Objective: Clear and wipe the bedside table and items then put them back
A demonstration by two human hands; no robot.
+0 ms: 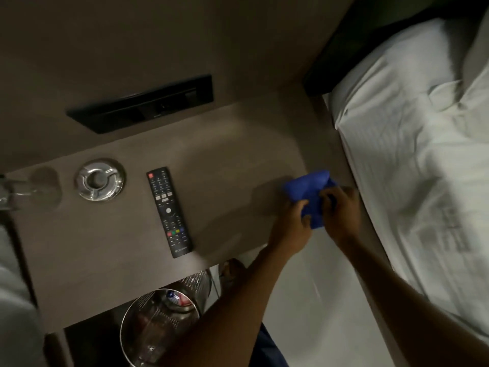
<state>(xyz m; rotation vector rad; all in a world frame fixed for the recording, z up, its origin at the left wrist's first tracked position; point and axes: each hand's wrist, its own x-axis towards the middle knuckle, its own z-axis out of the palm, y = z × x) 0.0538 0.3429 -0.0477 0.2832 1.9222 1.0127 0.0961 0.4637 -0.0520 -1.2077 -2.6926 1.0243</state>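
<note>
Table, remote, ashtray, bed beside

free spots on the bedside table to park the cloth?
Bare table between remote and cloth, also the near-left corner below the ashtray. Crowded at far left: glass, ashtray, remote. Both hands grip the cloth.

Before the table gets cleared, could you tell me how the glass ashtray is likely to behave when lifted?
The glass ashtray looks thick, so probably heavy for its size and rigid. Its shiny surface may be slippery. Low and wide, it seems unlikely to tip, but could chip if dropped.
</note>
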